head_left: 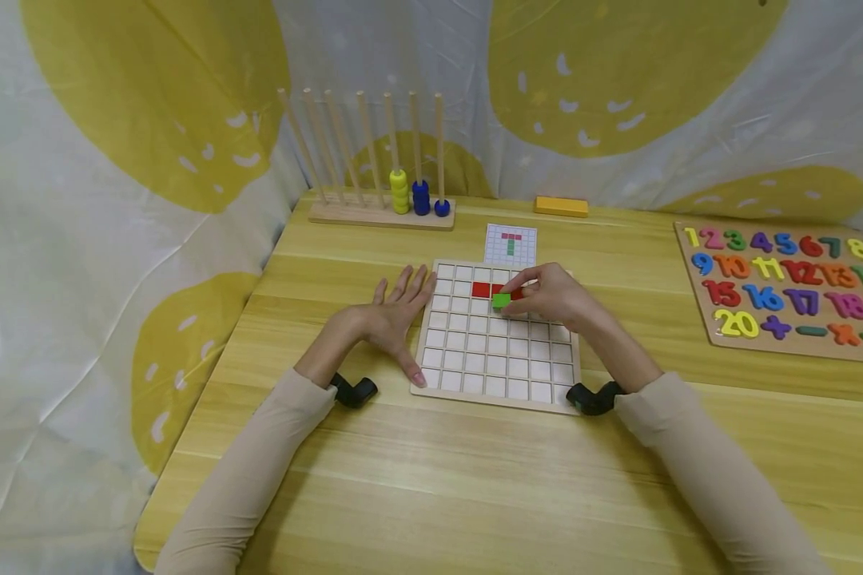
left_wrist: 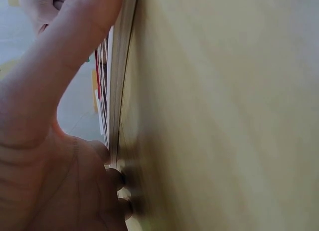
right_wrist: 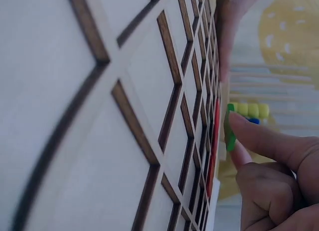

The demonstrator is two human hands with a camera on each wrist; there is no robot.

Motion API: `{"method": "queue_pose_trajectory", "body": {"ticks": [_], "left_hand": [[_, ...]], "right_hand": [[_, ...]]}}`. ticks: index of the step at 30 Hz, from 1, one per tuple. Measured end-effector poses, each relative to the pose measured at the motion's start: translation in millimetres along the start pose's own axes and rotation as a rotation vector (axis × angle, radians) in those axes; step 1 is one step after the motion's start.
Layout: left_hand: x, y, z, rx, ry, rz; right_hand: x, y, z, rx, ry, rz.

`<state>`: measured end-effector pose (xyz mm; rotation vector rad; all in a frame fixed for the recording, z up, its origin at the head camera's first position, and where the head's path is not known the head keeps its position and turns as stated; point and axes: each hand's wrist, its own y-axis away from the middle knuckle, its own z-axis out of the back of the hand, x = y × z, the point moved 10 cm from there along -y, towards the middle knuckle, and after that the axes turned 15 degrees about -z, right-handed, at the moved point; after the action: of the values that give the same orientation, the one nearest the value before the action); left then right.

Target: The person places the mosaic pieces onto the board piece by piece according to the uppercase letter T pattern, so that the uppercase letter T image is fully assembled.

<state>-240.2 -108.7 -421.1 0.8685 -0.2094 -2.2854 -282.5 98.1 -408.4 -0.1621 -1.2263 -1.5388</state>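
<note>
A wooden grid board [head_left: 477,342] with white square cells lies on the table. Red square tiles [head_left: 481,290] sit in a row near its far side, partly covered by my right hand. Between thumb and fingertips, my right hand [head_left: 555,297] pinches a green square tile [head_left: 502,300] just in front of that row. In the right wrist view the green tile [right_wrist: 230,127] is held on edge, slightly off the board's surface. My left hand [head_left: 395,319] is spread along the board's left edge, its thumb at the near left corner.
Behind the board lies a pattern card [head_left: 511,245] with a red and green T. A bead abacus [head_left: 381,212] stands at the back left, near a yellow-orange block [head_left: 561,207]. On the right is a number puzzle board [head_left: 784,291]. Curtains hang behind the table.
</note>
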Motion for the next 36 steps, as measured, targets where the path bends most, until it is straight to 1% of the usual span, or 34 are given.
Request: {"method": "queue_pose_trajectory", "body": {"ticks": [6,13,18,28,36], "left_hand": [[1.1,-0.6,-0.9,0.005,-0.004,0.006],[0.9,-0.4,-0.4,0.003,-0.009,0.006],[1.4,-0.7,-0.3,0.000,-0.003,0.004],[1.0,0.4,0.0,0.001,-0.002,0.009],[2.8,-0.7,-1.1,0.002,-0.001,0.007]], "right_hand": [[1.6,-1.0,-5.1,-0.020,0.013,0.003],[4.5,-0.2,-8.3,-0.020,-0.011,0.040],[5.5,0.3,-8.2,-0.033,-0.002,0.063],[6.0,2.3,-2.6,-0.108,0.055,0.071],[4.9,0.4,-3.4,-0.097,0.042,0.076]]}}
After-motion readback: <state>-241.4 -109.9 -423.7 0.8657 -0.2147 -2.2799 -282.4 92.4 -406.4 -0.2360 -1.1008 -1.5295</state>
